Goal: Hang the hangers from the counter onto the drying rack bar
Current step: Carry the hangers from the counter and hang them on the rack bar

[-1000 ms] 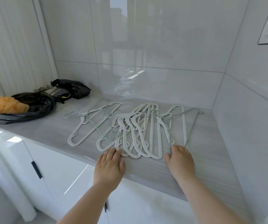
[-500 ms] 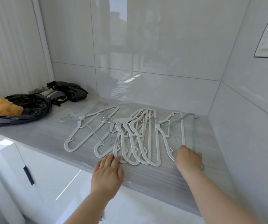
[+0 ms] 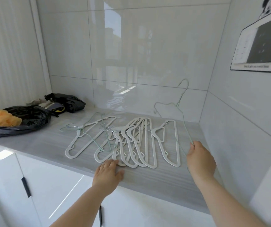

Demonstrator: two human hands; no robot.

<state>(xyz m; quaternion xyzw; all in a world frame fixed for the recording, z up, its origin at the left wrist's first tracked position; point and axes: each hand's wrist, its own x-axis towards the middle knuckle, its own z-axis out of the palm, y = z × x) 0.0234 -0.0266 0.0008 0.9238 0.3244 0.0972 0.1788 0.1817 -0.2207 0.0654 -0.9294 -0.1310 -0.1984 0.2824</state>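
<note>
At the right end of the grey counter (image 3: 148, 182), grips a pale-green wire hanger (image 3: 184, 122) by its lower corner, fingers (image 3: 193, 147) of the right hand (image 3: 201, 158) curled and pinched on the wire. Half a second back lay flat there beside the white ones; now stands tilted up off the surface, hook high against the back wall tiles (image 3: 131, 54), far shoulder raised too, though whether quite clear of the counter is hard to tell. Means the first hanger is picked up and, by judgement, ready to be carried off. Hangs on nothing yet, and shows no drying rack bar anywhere, so probably calls for a turn away from this wall. Rests the left hand (image 3: 107, 173) flat near the front edge, fingers straight and relaxed, tips touching the near end of one hanger in the fanned pile (image 3: 138, 149) of white plastic ones; holds nothing. Leaves the rest of the work lying on the counter: a lone white hanger (image 3: 177, 145) just beside the lifted one, the overlapping pile in the middle, and further left more white ones with thin green wire hangers (image 3: 92, 141) crossing them. Could snag there, hooks and wires tangled, if pulled carelessly. Well apart at the left end: a black plastic bag (image 3: 30, 117) with something orange and puffy (image 3: 0, 119) on it, dark bundled cloth (image 3: 71, 104) behind. Up on the right wall, a framed picture (image 3: 262, 46); below the counter, white cabinet doors (image 3: 49, 185).
</note>
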